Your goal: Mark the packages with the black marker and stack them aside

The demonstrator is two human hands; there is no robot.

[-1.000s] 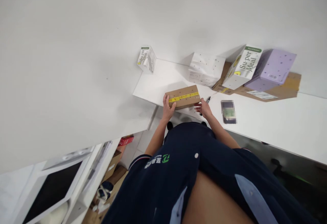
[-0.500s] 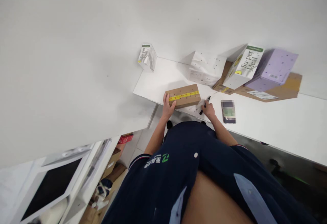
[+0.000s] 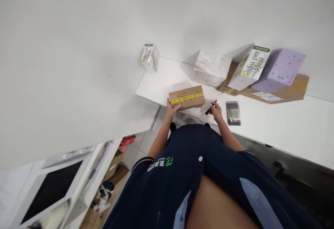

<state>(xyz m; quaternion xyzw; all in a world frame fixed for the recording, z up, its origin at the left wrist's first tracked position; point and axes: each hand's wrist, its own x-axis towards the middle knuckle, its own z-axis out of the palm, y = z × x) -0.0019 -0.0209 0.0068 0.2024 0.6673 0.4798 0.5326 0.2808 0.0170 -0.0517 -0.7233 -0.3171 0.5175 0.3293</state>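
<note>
A brown cardboard box (image 3: 186, 98) with yellow tape along its top lies near the front edge of the white table. At its left end, my left hand (image 3: 171, 111) grips the box, the thumb on the near side and the fingers round the corner. My right hand (image 3: 216, 111) is just right of the box, apart from it, closed on a slim black pen-shaped tool (image 3: 208, 111). Whether that is a marker or a cutter I cannot make out. Right of this hand lies a phone-sized flat item (image 3: 233, 113), its surface pixelated.
Behind stand a crumpled white package (image 3: 212, 67), a white Su-per Meal box (image 3: 252, 67) and a purple box (image 3: 280, 69), the latter two on a larger carton (image 3: 296, 91). Another small white box (image 3: 150, 57) stands at the table's far left corner. A wall (image 3: 167, 13) rises behind.
My right hand has shifted slightly right, away from the box, with the black pen-shaped tool. The fingers of my left hand have slid down from the box's top to its left end.
</note>
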